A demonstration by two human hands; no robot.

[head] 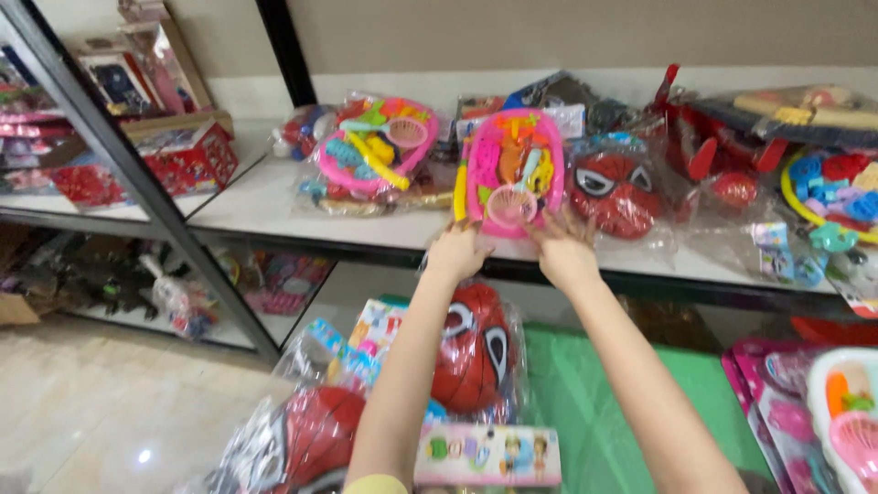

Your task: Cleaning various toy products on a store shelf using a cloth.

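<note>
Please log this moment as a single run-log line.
left hand: on pink toy set | right hand: on same set | set: on white shelf | beside: red mask

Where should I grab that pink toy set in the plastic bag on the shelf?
Grip the pink toy set by its two long sides near the bottom edge, from the front, where the left hand and right hand meet it. It leans upright, with neighbouring bags crowding its upper part.

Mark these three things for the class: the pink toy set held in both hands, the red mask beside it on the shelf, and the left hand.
pink toy set (512, 169), head view, tray middle
red mask (615, 192), head view, forehead
left hand (455, 251), head view, back
</note>
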